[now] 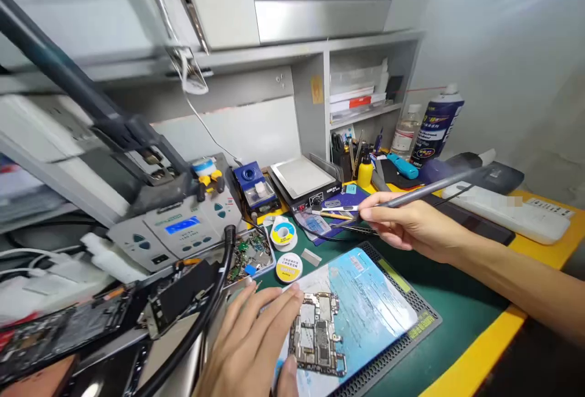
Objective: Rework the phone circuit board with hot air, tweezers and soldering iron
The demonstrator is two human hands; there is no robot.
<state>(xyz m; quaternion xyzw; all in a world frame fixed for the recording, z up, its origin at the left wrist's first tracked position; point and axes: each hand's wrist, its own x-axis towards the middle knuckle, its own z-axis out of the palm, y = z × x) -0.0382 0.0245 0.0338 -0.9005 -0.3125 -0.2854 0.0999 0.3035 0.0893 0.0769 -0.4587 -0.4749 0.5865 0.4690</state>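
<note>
My left hand (256, 342) lies with its fingers stretched out over the left part of a blue-and-white mat (370, 299). Its index finger and thumb are at the left edge of a bare phone circuit board (320, 336), which rests flat on the mat. My right hand (406, 223) is raised beyond the mat, closed around a slim black-handled pen-like tool (425, 189). The tool's narrow pale front end points left, towards a small black-framed hot plate (306, 177); its kind is unclear.
A grey station (178, 226) with a lit display stands left, its black hose (212, 299) curving beside my left hand. Behind the mat are a solder spool (283, 233), a round tin (289, 267) and a tray of parts (251, 257). A spray can (436, 125) stands back right.
</note>
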